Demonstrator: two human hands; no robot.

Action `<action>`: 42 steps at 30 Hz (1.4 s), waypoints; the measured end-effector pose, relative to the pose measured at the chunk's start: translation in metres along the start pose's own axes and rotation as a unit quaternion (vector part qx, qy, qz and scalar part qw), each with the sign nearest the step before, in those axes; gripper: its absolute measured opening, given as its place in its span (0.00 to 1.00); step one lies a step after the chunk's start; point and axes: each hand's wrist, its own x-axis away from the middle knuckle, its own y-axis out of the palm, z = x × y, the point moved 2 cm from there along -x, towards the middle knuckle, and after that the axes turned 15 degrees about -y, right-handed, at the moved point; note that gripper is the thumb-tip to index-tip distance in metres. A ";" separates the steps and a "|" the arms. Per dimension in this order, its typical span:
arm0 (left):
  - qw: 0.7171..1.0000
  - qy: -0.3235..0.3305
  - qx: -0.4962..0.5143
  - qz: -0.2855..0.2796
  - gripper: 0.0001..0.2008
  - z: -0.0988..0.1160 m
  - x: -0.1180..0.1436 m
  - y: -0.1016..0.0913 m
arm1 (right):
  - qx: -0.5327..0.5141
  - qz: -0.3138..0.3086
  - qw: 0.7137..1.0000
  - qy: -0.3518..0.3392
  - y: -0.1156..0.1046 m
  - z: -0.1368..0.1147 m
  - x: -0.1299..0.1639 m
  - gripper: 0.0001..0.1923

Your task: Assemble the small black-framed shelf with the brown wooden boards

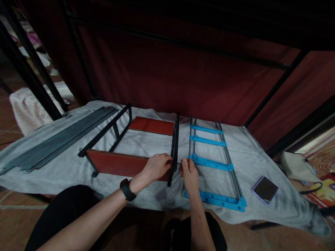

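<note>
A small rack of black metal side frames (pixel 176 143) and two red-brown boards, a near one (pixel 114 163) and a far one (pixel 152 125), lies on a grey towel (pixel 245 154). My left hand (pixel 157 166), with a black watch on the wrist, grips the near end of the right black frame where the near board meets it. My right hand (pixel 188 174) pinches at the same joint from the right side; whatever small part it holds is hidden by the fingers. Just right of it lies a ladder-like piece (pixel 212 163) of grey rods and blue plastic connectors.
A bundle of grey rods (pixel 58 142) lies on the towel's left part. A phone (pixel 265 189) rests face up at the right. Black bed-frame bars (pixel 23 58) stand around, with a dark red cloth behind. My knees are just under the towel's near edge, on a tiled floor.
</note>
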 end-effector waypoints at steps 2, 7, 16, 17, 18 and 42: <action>1.000 -0.004 -0.002 -0.003 0.13 0.000 0.000 -0.001 | -0.067 -0.013 0.998 -0.011 -0.003 0.001 0.000 0.15; 1.000 -0.005 0.000 0.004 0.13 -0.001 0.001 0.002 | -0.009 -0.032 0.998 -0.046 -0.003 -0.003 -0.002 0.15; 1.000 -0.002 -0.001 0.002 0.13 0.000 0.000 0.000 | -0.068 -0.013 0.997 -0.019 -0.004 -0.004 -0.002 0.14; 1.000 -0.004 -0.001 0.001 0.13 0.000 0.001 -0.001 | -0.086 -0.015 0.996 -0.025 -0.005 -0.003 -0.003 0.13; 1.000 -0.005 -0.001 0.002 0.13 0.000 0.001 -0.001 | -0.092 -0.017 0.995 -0.032 -0.006 -0.001 -0.003 0.13; 1.000 0.006 0.000 0.003 0.13 -0.002 -0.002 0.004 | 0.052 -0.021 0.997 -0.048 0.005 -0.006 -0.002 0.18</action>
